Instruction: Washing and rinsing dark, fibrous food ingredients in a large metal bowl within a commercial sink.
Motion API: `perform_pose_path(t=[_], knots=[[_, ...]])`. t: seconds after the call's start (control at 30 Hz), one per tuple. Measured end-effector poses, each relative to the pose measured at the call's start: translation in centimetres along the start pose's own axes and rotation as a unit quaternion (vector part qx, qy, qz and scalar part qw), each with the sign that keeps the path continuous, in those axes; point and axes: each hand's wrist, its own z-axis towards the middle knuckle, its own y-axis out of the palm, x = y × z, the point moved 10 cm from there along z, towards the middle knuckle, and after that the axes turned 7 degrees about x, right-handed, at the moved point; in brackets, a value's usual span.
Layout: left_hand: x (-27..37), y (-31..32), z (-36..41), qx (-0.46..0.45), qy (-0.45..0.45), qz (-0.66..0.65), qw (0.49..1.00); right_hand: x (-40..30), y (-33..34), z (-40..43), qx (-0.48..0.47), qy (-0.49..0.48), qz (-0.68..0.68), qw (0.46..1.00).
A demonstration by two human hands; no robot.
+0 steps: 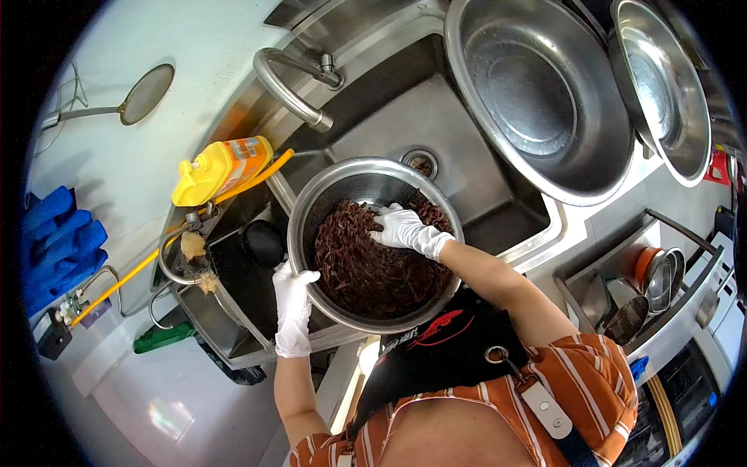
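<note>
A round metal basin (373,166) sits over the divider between the sink bowls. Part of its inner wall looks perforated. Dark brown shredded food (373,280), of a kind I cannot tell, fills much of it. My left hand (293,303), in a white glove, grips the basin's rim at the left, thumb over the edge. My right hand (407,229), also in a white glove, reaches into the basin from the right. Its fingers rest apart on the shreds near the far wall; whatever lies under the palm is hidden.
Behind the basin lies a steel sink (402,117) with a drain (420,163) and curved faucet (292,93). Large steel basins (525,87) stand at the right. A yellow jug (224,169) and yellow hose (128,274) are at the left. Strainers (659,280) sit in a cart.
</note>
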Motion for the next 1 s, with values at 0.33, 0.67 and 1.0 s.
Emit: perform_pose_path(t=[0.33, 0.67, 1.0], knots=[[0.7, 2.1, 0.7, -0.023, 0.010, 0.008, 1.000, 1.9, 0.1, -0.4, 0.023, 0.049, 0.022, 0.998], [-1.2, 4.4, 1.4, 0.000, 0.107, 0.007, 0.994, 5.3, 2.3, -0.3, -0.024, 0.102, 0.033, 0.994], [-3.9, 4.4, 0.0, 0.026, 0.013, -0.134, 0.991, 5.6, 1.6, 0.3, -0.022, 0.095, -0.014, 0.995]])
